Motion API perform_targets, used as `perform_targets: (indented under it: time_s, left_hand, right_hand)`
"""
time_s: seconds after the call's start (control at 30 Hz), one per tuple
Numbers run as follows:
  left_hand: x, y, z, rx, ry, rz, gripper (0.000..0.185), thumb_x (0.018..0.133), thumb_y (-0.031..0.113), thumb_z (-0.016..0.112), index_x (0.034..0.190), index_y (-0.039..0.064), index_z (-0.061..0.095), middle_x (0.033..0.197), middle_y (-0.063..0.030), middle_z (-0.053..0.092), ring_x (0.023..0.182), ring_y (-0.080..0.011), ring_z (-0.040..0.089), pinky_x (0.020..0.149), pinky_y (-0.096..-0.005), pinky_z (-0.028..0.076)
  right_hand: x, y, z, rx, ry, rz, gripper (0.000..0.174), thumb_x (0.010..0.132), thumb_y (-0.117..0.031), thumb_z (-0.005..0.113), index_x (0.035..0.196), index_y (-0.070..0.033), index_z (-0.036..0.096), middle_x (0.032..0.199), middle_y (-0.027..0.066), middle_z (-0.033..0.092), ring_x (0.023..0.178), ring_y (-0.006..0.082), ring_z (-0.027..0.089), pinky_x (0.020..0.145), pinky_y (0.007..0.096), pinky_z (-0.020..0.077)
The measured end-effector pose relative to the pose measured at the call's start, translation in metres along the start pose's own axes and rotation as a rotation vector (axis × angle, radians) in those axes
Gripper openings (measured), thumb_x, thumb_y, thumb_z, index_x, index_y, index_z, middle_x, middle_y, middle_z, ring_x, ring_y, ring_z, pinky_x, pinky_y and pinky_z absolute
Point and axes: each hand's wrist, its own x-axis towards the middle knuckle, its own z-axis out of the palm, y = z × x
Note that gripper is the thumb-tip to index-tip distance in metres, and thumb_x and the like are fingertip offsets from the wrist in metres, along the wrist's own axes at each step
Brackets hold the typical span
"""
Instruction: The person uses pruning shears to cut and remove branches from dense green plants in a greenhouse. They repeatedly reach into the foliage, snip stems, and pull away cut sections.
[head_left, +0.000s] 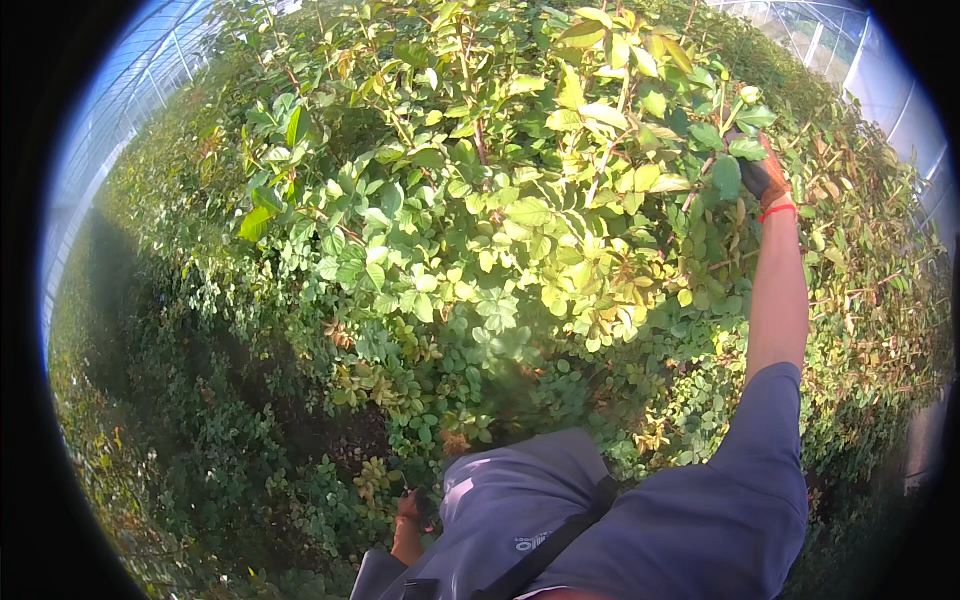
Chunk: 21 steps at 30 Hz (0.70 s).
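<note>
My right hand (757, 171), in an orange and dark glove, reaches out at the upper right among the rose bushes. It looks closed around a leafy rose stem (723, 124); green leaves cover part of the fingers. Just above the hand is a pale yellow rosebud (748, 94). Down by my hip is my left hand (407, 506), in an orange glove. A thin, light-coloured object (405, 480) sticks up beside its fingers, too small and shaded to name. The rest of that hand's grip is hidden in shadow.
Dense rose foliage (450, 225) stands in front of me, sunlit above and shaded below. Another leafy row (172, 517) lies at the lower left, beyond a dark strip of ground (337, 435). Greenhouse framing (855, 52) with plastic sheeting rises at the right.
</note>
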Motion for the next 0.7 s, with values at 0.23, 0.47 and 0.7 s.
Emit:
perform_targets:
  time_s: [0.23,0.47,0.7]
  left_hand:
    - [0.006,-0.011,0.002,-0.117,0.003,-0.157,0.016,0.086,0.018,0.066,0.085,0.015,0.051,0.057,-0.0029,0.048,0.043,-0.0184,0.049,0.038,-0.0342,0.039]
    - [-0.001,-0.016,0.005,-0.104,-0.001,-0.067,0.018,0.085,0.017,0.068,0.086,0.012,0.052,0.058,-0.0046,0.053,0.041,-0.0183,0.050,0.036,-0.0342,0.039]
    - [-0.001,-0.015,0.007,-0.044,-0.035,-0.186,0.011,0.093,0.024,0.058,0.088,0.015,0.055,0.057,-0.0035,0.048,0.045,-0.0206,0.049,0.040,-0.0358,0.038]
  right_hand:
    - [-0.026,-0.045,-0.011,-1.556,-0.264,-0.457,0.047,0.087,-0.006,0.064,0.133,-0.010,0.057,0.129,0.0151,0.056,0.117,0.0268,0.056,0.099,0.0374,0.0454]
    - [-0.033,-0.055,0.021,-0.304,-0.079,0.162,0.042,0.089,-0.012,0.071,0.128,-0.002,0.057,0.118,0.0047,0.063,0.106,0.0161,0.061,0.092,0.0311,0.0490]
    - [-0.007,-0.016,-0.039,-0.851,-0.119,-0.311,0.039,0.095,-0.021,0.061,0.129,-0.002,0.056,0.122,0.0087,0.062,0.111,0.0211,0.059,0.096,0.0345,0.0466]
